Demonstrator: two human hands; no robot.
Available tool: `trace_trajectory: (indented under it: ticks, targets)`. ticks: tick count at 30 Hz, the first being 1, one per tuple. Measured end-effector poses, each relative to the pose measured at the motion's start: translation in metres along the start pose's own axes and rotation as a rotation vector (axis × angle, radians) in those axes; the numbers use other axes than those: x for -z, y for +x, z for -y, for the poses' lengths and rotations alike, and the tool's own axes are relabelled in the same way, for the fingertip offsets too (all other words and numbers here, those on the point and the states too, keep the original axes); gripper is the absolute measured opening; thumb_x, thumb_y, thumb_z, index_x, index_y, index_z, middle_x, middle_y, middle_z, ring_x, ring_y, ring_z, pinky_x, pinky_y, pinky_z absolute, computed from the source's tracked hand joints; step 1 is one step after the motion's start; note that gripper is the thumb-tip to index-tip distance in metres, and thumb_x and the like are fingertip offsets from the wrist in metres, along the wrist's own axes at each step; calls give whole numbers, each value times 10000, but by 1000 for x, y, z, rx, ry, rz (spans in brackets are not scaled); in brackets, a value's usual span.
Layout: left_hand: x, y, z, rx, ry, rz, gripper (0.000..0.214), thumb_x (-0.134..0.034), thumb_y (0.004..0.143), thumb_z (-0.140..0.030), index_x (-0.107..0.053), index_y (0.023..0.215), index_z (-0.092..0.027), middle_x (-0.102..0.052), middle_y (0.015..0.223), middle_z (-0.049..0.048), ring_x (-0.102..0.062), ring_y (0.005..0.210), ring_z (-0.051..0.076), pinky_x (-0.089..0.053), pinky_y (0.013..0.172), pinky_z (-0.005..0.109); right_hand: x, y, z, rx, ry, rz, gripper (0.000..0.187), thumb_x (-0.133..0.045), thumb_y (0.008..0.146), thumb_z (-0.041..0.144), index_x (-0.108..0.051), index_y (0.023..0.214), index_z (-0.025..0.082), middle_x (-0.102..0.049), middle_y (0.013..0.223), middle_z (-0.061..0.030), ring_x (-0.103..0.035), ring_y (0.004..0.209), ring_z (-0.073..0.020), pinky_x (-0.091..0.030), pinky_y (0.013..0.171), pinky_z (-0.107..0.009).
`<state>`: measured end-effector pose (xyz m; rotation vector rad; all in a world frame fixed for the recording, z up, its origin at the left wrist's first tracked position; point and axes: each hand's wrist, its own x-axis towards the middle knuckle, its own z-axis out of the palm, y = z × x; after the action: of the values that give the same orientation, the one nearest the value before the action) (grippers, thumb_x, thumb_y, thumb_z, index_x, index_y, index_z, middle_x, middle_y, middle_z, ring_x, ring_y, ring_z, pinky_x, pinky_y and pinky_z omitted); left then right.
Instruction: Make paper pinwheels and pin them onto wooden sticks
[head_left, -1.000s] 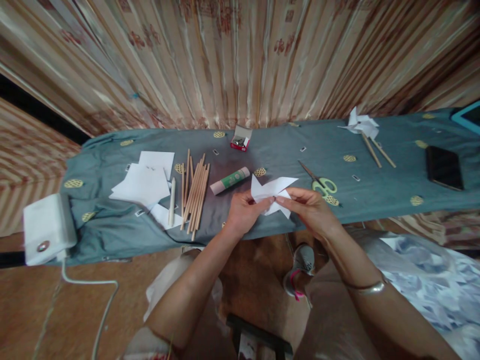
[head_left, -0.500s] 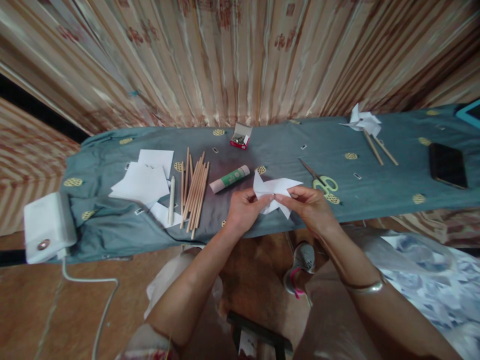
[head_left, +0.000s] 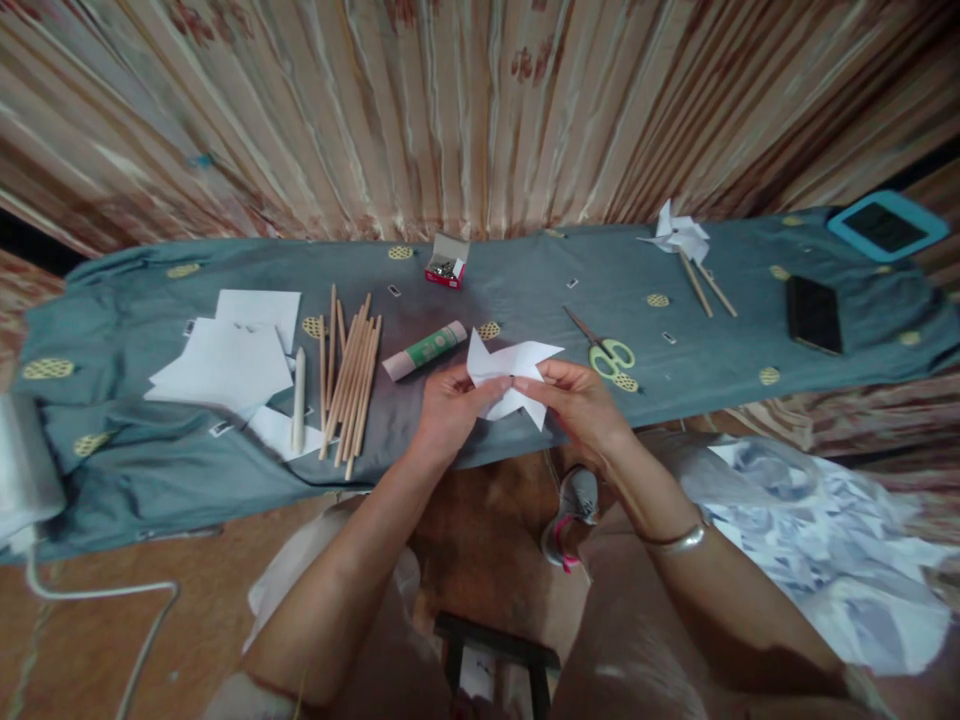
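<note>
Centrally, a white paper pinwheel (head_left: 517,357) is held over the near edge of the cloth-covered table (head_left: 517,290), pinched between thumb and fingers by both the left hand (head_left: 448,405) and the right hand (head_left: 583,402), with the thumb tips nearly meeting at its middle. Leftward, wooden sticks (head_left: 352,385) are laid lengthwise away from that edge, the left hand being nearer.

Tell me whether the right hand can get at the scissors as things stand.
Probably yes: the scissors lie just beyond the right hand, with nothing visible on top of them. However, its fingers are pinching the paper pinwheel, so it would likely need to let go first.
</note>
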<state>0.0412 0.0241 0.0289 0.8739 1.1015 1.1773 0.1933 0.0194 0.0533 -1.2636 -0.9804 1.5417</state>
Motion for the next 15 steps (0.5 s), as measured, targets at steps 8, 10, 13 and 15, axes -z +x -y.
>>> trace_trajectory:
  ticks: [8,10,13,15]
  targets:
    - [1,1,1,3,-28,34,294,-868,565,-429,-754,701,-196,-734,681,16,-624,588,148,-506,564,268,-2,-1,2,-57,68,0,331,-914,492,434,-701,624,217,-710,644,31,-589,579,-121,-468,594,-265]
    - [1,1,1,19,-28,18,306,-873,553,-430,-759,714,-197,-748,706,21,-622,585,147,-514,569,272,-3,-1,3,-65,76,-2,330,-922,475,415,-698,615,216,-707,631,33,-585,573,-120,-465,587,-261]
    - [2,1,2,34,-29,7,292,-876,547,-410,-764,719,-203,-756,733,20,-629,607,150,-520,594,279,-4,-2,4,-73,81,-5,328,-928,459,388,-686,596,215,-708,629,31,-585,573,-123,-466,591,-264]
    - [2,1,3,37,-41,15,276,-876,558,-391,-765,728,-203,-753,737,17,-632,621,147,-514,606,276,-4,-2,4,-75,75,-10,330,-928,459,387,-679,590,214,-709,631,29,-589,578,-126,-468,599,-269]
